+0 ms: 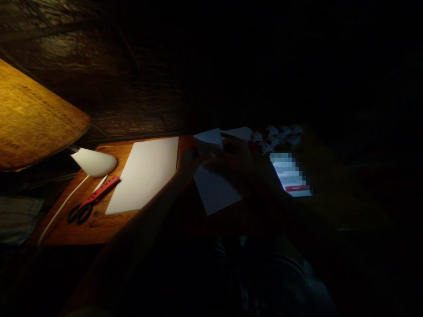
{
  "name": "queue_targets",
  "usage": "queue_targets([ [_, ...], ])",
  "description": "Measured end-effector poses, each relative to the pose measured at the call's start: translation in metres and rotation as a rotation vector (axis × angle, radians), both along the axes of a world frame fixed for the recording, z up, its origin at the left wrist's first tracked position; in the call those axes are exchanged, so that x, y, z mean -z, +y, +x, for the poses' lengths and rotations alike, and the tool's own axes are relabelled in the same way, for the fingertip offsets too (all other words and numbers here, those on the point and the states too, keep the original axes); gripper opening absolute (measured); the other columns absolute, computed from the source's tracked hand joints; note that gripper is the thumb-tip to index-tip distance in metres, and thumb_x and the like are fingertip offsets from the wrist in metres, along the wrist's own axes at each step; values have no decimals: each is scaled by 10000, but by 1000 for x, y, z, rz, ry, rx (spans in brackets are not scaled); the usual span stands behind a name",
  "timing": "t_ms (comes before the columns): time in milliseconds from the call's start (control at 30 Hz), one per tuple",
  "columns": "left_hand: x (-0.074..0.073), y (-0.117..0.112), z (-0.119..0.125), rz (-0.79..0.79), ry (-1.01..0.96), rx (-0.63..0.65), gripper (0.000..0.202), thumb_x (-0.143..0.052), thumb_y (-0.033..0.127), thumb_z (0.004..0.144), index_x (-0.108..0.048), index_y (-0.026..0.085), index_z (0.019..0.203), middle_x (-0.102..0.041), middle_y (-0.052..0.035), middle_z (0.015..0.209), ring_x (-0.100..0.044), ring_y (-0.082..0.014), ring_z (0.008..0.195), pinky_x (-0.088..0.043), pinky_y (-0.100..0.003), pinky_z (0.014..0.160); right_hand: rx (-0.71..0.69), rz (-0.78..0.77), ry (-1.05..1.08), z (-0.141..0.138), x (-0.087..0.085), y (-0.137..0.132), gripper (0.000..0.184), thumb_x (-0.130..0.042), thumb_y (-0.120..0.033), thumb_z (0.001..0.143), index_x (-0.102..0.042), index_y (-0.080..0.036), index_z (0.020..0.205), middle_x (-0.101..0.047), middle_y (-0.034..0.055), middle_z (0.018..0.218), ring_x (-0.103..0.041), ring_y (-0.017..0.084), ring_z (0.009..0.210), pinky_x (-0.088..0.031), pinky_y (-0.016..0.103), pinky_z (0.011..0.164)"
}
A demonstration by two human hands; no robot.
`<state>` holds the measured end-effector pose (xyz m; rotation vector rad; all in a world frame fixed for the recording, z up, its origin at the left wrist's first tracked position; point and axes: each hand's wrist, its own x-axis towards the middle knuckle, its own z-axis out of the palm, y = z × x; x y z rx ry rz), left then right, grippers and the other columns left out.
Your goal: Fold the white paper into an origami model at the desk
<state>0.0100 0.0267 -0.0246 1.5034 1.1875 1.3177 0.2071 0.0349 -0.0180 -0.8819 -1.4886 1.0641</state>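
The scene is very dark, lit only from the left. My left hand [190,160] and my right hand [239,158] meet over a folded white sheet of paper [216,191] on the wooden table [95,222]. Both hands seem closed on the sheet's upper edge, though the fingers are hard to make out in the shadow. A second bit of white paper [209,137] shows just behind the hands.
A blank white sheet [145,174] lies left of the hands. Red-handled scissors [90,200], a white lamp base [95,162] with its cord, and an orange lampshade [29,119] are at the left. A lit phone [291,175] and crumpled paper [280,134] are at the right.
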Motion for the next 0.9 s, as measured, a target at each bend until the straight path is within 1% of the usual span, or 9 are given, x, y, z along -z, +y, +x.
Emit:
queue_targets([
  [100,0,0,0,0,7,-10,210,-883,351,717,-765,187,658,-787,-55,706,-732,-168,652,-544,-244,548,4,-17,0,0,1,0,270,-908,-356,746,-675,-221,755,-702,0,774,-647,172,755,-519,309,700],
  [200,0,1,0,-18,6,-14,205,-876,333,711,-754,186,637,-766,-50,666,-711,-162,613,-518,-243,523,19,-13,13,-2,4,1,262,-902,-360,730,-676,-228,745,-688,-9,736,-626,163,705,-499,304,660],
  [367,0,0,1,-38,-37,-2,201,-867,305,733,-740,178,642,-756,-49,661,-704,-168,609,-541,-267,545,-2,-23,116,-4,5,2,261,-864,-384,749,-655,-230,737,-700,1,735,-639,163,692,-508,300,651],
  [433,0,0,1,-55,-53,-7,194,-870,303,739,-745,174,666,-768,-54,684,-720,-178,635,-552,-272,558,-14,-53,120,-3,4,1,262,-870,-378,744,-653,-230,748,-710,2,751,-657,164,713,-525,297,665],
  [533,-3,-1,1,-93,-36,-41,217,-886,319,736,-750,163,672,-775,-66,687,-732,-184,650,-551,-266,564,11,-78,86,0,2,0,224,-865,-339,754,-673,-225,770,-715,-1,766,-665,159,732,-535,288,677],
  [633,-5,-2,1,-117,-28,-64,229,-881,328,748,-756,156,661,-773,-73,677,-728,-168,644,-549,-254,582,45,-79,66,3,1,0,195,-876,-303,748,-711,-221,812,-719,-4,782,-664,153,736,-531,276,672],
  [700,-7,-4,2,-119,-43,-70,205,-869,308,753,-762,158,664,-771,-68,673,-717,-158,628,-548,-250,583,48,-90,76,4,0,1,208,-889,-310,730,-723,-224,820,-723,-9,782,-658,148,720,-526,270,659],
  [833,-10,-6,3,-99,-54,-47,178,-856,287,741,-761,160,661,-778,-67,686,-704,-159,611,-525,-244,534,-18,-156,74,0,-3,-2,236,-913,-336,702,-734,-233,816,-748,-9,795,-665,159,722,-526,270,641],
  [900,-10,-7,4,-87,-54,-31,181,-863,287,728,-756,159,657,-785,-71,705,-717,-167,638,-531,-241,541,-28,-192,22,-1,-10,-7,210,-907,-305,730,-711,-233,754,-738,-7,751,-670,170,714,-518,277,634],
])
